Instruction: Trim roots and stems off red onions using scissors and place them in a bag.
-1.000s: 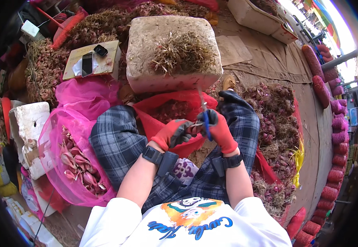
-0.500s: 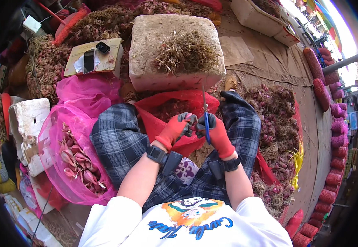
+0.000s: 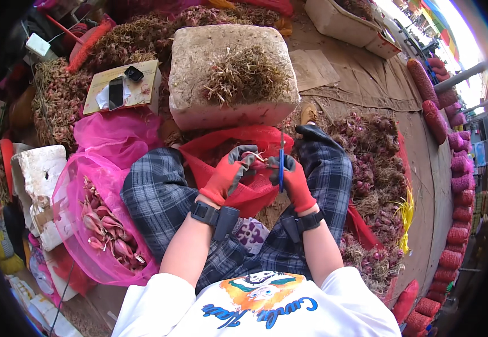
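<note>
My left hand (image 3: 228, 173), in a red glove with grey fingers, is closed round a reddish-purple shallot (image 3: 249, 153) whose pale end sticks out toward the right. My right hand (image 3: 293, 182), gloved alike, grips a pair of blue-handled scissors (image 3: 281, 171) with the blades pointing away from me. Its fingertips come close to the shallot; whether they touch it I cannot tell. Under both hands, between my knees, lies a red mesh bag (image 3: 210, 149) with its mouth spread. Beyond it, dry stalk trimmings (image 3: 248, 76) are heaped on a foam block (image 3: 190, 67).
A pink mesh bag (image 3: 67, 196) of shallots sits by my left knee. More shallots with dried stalks (image 3: 367, 168) lie at the right. A phone (image 3: 116, 92) rests on a box (image 3: 95, 92) at the far left. Filled red net sacks (image 3: 461, 227) line the right edge.
My left hand has shifted slightly left and turned, so the shallot's pale end now shows. The scissors, still in my right hand, stand more upright. The whole view has shifted a little.
</note>
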Demonstrator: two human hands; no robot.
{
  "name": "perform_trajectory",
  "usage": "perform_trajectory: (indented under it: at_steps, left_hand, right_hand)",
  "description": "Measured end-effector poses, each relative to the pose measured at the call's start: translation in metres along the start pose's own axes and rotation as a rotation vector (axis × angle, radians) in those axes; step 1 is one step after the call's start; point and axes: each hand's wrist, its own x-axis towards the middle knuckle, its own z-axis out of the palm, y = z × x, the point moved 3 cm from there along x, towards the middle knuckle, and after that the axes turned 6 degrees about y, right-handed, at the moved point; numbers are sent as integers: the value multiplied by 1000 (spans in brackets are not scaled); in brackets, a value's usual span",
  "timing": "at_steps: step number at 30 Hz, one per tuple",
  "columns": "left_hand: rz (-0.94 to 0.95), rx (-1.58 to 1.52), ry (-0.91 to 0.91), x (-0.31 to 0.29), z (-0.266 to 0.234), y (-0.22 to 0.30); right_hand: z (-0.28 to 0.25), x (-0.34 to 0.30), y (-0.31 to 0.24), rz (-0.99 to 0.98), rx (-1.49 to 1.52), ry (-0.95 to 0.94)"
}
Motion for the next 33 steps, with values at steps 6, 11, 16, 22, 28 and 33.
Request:
perform_trajectory:
  at_steps: [6,11,16,22,28,33]
  left_hand:
    - [-47,4,-53,1,5,-10]
    - [-151,-102,-63,-8,10,-5]
    - [-11,-55,137,-6,-4,-14]
    - [-142,-207,120,-7,-13,-32]
    - [-57,-366,31,0,-19,-42]
    - [-72,-520,-186,26,-64,-71]
  right_hand:
    - [9,-2,-3,-84,57,-163]
    - [3,4,12,140,392,-126]
    - [15,-2,-5,-487,-68,76]
    - [35,-10,-5,-887,-767,38]
    - [43,-21,10,-1079,-1038,54]
    - [44,-19,29,-938,-887,-14]
